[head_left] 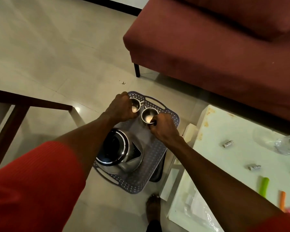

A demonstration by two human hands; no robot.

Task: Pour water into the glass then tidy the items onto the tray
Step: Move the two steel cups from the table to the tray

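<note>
Pale tiled floor (49, 52) all around, with dark red sofa (216, 52) at the top right and white low table (233, 156) at the right edge. Dark wooden frame (15, 104) at the left.

Grey perforated tray (151, 166) with cut-out handles, raised above the floor on something dark that is mostly hidden. On the near half of the tray, steel electric kettle (120, 148), lid side up, spout pointing right.

On the far half, two small steel cups side by side, almost touching. Left cup (135, 105) at the far left corner, with left hand (122, 108) curled round its near left side, fingers closed on the rim and wall. Right cup (148, 116) just right of it and a little nearer, pale inside; whether water is in it, cannot tell. Right hand (164, 127) coming from the near right, thumb and fingertips pinching the near rim of this cup, so the cup lies just beyond the knuckles. Both cups upright, seemingly resting on the tray.

Red sleeves on both arms. Bare foot (153, 208) on the floor below the tray. On the table: two small batteries (228, 143), green stick (264, 187), orange stick (282, 200), clear plastic wrap (286, 144).
</note>
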